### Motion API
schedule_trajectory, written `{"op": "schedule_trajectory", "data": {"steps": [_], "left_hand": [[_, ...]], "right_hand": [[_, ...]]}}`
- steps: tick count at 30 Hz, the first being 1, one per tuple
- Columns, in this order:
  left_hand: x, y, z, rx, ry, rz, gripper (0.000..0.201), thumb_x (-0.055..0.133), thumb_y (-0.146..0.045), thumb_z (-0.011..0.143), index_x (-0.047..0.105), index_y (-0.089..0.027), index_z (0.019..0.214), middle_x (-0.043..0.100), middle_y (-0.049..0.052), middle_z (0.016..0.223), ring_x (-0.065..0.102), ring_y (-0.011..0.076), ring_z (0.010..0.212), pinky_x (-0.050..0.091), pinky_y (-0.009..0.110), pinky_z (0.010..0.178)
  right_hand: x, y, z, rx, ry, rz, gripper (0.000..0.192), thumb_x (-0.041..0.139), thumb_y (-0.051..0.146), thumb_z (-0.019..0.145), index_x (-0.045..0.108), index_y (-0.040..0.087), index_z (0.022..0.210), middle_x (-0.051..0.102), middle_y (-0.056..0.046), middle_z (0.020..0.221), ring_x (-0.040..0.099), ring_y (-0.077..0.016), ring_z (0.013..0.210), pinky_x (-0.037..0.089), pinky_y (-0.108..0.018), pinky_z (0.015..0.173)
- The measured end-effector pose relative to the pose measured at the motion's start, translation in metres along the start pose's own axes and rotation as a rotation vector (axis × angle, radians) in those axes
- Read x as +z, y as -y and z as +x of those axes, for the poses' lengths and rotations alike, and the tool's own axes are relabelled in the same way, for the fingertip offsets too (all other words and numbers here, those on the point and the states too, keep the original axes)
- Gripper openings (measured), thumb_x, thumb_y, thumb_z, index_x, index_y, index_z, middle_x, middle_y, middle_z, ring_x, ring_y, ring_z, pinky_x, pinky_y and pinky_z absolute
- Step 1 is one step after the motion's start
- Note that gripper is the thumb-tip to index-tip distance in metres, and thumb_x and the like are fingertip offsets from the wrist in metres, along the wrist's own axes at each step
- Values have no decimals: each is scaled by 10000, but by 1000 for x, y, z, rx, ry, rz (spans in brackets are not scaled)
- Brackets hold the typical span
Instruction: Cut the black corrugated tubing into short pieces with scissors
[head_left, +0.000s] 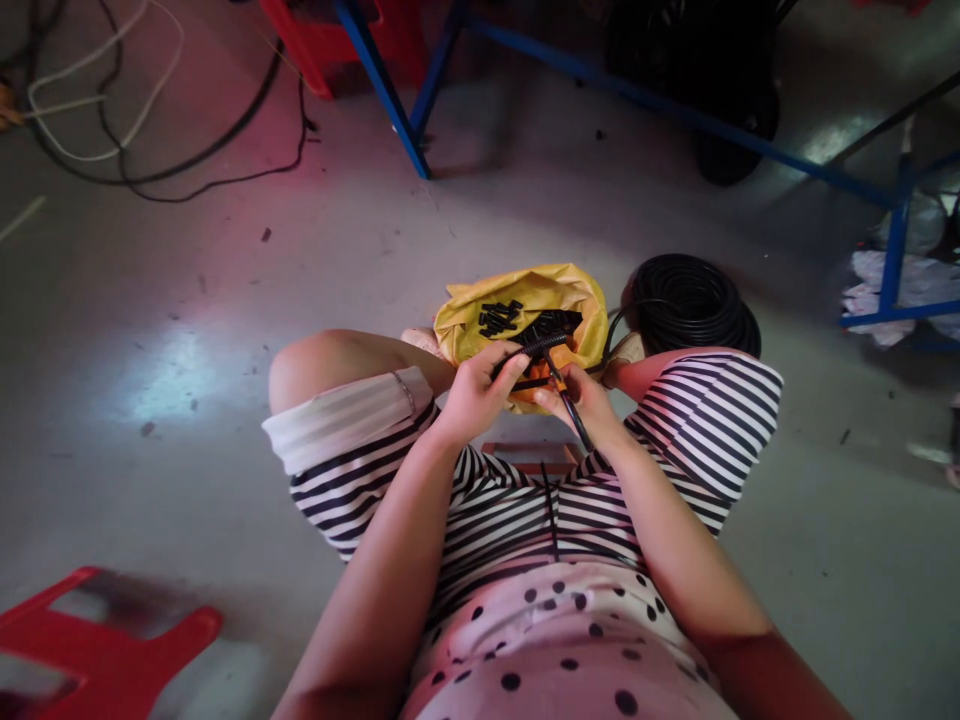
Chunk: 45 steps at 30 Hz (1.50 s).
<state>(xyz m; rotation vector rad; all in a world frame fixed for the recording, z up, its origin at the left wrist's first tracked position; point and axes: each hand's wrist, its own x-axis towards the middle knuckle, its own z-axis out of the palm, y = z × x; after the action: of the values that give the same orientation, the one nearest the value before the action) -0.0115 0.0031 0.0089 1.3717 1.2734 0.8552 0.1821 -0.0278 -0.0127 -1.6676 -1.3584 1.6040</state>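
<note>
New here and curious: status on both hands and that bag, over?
Left hand pinching black strip. Right hand gripping orange-and-black tool. Yellow bag open by both hands, short black pieces inside. Nothing visibly blocking.

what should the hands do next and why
Probably squeeze the cutter-like tool in the right hand: it appears to meet the black tube held by the left hand, and short black pieces lie in the yellow bag.

A pale top with black dots is worn. The shorts are striped in black and white, with a wide pale cuff on the left leg. A thin dark string is seen in front.
</note>
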Motion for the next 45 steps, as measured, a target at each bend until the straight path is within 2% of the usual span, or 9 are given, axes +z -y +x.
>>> {"op": "schedule_trajectory", "data": {"steps": [7, 13, 19, 25, 30, 34, 39, 45], "left_hand": [[3, 3, -1, -2, 21, 84, 274, 557, -414, 962, 676, -168, 966, 704, 47, 898, 629, 170, 835, 496, 270, 780], [3, 2, -1, -3, 56, 148, 279, 541, -412, 969, 680, -171, 993, 723, 43, 913, 653, 179, 841, 496, 279, 779], [2, 3, 0, 26, 130, 193, 268, 530, -390, 978, 678, -174, 1037, 733, 48, 970, 666, 189, 895, 495, 287, 815], [1, 5, 0, 10, 140, 204, 274, 507, -378, 983, 656, -178, 1096, 723, 46, 1008, 658, 185, 910, 483, 289, 829], [0, 6, 2, -19, 226, 249, 274, 492, -369, 975, 657, -186, 1094, 716, 37, 945, 649, 185, 855, 475, 289, 789], [-2, 7, 2, -17, 272, 242, 285, 485, -377, 979, 661, -201, 1117, 731, 40, 1009, 664, 194, 898, 485, 292, 813], [-4, 7, 2, -31, 245, 221, 335, 471, -409, 983, 655, -180, 1146, 738, 60, 1035, 669, 214, 947, 503, 320, 872], [-4, 10, 5, -22, 161, 144, 318, 474, -409, 974, 656, -169, 1075, 733, 71, 1031, 661, 206, 946, 517, 312, 864]], "right_hand": [[1, 2, -2, 4, -13, -19, 462, 751, 603, 753, 580, 224, 956, 608, 10, 810, 554, -175, 747, 429, -280, 675], [0, 8, -4, 24, -28, -20, 441, 770, 574, 747, 552, 222, 899, 569, 29, 765, 522, -159, 709, 399, -272, 647], [-4, 13, -5, 42, 28, 12, 452, 768, 564, 762, 558, 214, 956, 595, 14, 840, 544, -166, 758, 417, -283, 696], [-3, 7, -3, 73, 40, 43, 441, 748, 577, 782, 571, 215, 962, 630, -2, 865, 565, -176, 769, 438, -294, 719], [-2, 1, 1, 58, 51, -2, 464, 726, 609, 783, 541, 218, 951, 622, -8, 865, 583, -189, 799, 446, -297, 720], [-1, 3, 2, 59, 25, -88, 488, 725, 626, 763, 544, 218, 960, 628, -12, 860, 574, -187, 781, 445, -302, 718], [0, 9, 2, 74, -36, -177, 522, 721, 692, 714, 546, 215, 832, 559, 21, 720, 483, -154, 666, 381, -281, 631], [-1, 11, 4, 41, -112, -240, 600, 735, 753, 640, 447, 227, 653, 440, 39, 615, 388, -135, 621, 309, -275, 573]]}}
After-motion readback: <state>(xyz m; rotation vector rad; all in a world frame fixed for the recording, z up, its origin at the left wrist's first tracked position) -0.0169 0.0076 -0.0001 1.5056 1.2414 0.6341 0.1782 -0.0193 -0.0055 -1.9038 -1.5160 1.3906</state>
